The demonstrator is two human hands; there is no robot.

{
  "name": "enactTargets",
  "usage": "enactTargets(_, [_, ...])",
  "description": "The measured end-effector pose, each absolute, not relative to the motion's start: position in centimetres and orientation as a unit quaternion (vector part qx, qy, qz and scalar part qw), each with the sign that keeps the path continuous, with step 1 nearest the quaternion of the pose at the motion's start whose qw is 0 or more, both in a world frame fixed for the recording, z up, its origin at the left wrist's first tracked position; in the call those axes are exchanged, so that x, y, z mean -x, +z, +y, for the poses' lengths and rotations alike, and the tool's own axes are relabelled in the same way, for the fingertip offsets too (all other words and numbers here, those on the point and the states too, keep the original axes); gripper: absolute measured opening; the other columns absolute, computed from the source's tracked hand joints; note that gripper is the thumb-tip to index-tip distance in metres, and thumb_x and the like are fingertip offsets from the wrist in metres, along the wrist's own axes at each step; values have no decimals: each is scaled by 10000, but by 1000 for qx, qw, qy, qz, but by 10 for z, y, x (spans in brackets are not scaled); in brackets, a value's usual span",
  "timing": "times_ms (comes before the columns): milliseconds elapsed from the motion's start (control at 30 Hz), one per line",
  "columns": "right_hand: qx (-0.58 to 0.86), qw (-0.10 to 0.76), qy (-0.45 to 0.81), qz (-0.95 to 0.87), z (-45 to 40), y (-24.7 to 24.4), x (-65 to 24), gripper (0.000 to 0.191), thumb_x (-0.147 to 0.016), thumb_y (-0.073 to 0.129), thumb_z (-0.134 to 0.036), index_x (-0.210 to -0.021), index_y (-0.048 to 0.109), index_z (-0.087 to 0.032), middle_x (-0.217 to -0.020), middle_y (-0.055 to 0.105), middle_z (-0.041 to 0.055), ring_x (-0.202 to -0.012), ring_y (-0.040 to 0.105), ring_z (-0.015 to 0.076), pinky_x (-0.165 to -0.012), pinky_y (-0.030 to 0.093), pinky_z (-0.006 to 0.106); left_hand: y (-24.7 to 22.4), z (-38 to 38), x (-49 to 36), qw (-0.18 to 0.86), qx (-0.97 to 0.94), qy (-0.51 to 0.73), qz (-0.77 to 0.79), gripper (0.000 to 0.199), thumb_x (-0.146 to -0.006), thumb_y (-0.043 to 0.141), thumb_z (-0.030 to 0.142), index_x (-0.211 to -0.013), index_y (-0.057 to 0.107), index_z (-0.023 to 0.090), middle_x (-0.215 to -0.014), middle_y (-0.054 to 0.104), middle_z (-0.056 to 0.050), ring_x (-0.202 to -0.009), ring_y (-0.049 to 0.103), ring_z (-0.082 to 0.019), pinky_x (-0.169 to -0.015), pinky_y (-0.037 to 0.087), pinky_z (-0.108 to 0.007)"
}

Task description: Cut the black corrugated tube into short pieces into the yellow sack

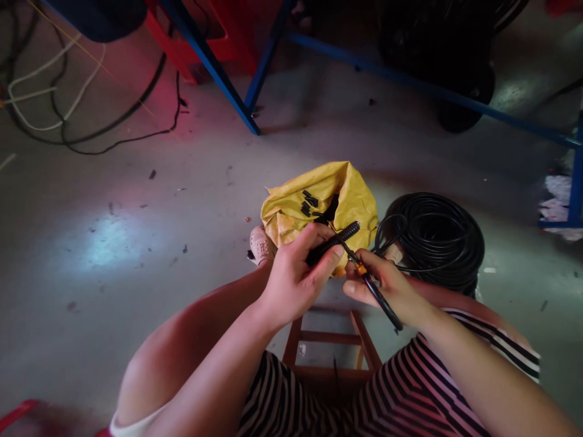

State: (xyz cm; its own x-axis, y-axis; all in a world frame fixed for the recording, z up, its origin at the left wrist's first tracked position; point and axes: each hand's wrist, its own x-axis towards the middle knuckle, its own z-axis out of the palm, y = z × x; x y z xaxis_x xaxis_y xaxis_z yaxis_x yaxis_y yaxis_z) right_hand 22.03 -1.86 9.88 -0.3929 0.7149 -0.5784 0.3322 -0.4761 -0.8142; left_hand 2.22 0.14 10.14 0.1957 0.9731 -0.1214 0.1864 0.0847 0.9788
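My left hand (298,267) is closed round a black ribbed rod-like piece (350,233), whose ridged end sticks out past the fingers to the upper right. In my right hand (387,282) I hold black-handled pliers (376,295) with an orange part near the pivot. Their narrow jaws meet the ribbed piece close to my left thumb; whether they grip it, I cannot tell. Below both hands a yellow sack (359,200) stands open on the floor between my feet. Several short black pieces (310,199) lie on its inner side.
A thick coil of black hose (432,237) lies at the right. Blue metal frame legs (257,85) and a red plastic stool (218,48) stand ahead. Loose cables (122,115) trail over the floor at the left. Between my legs shows a wooden stool (328,338).
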Motion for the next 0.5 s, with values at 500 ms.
enactTargets(500, [542,153,672,-481,-22,95,-222,420,-854,712,-589,-932,555,-208,-877,555,0,-805,490,163,-725,403,258,95,-1,-23,497,-609,345,512,60,-974,609,245,-980,583,191,-835,657,-5,-747,599,-133,-708,485,-249])
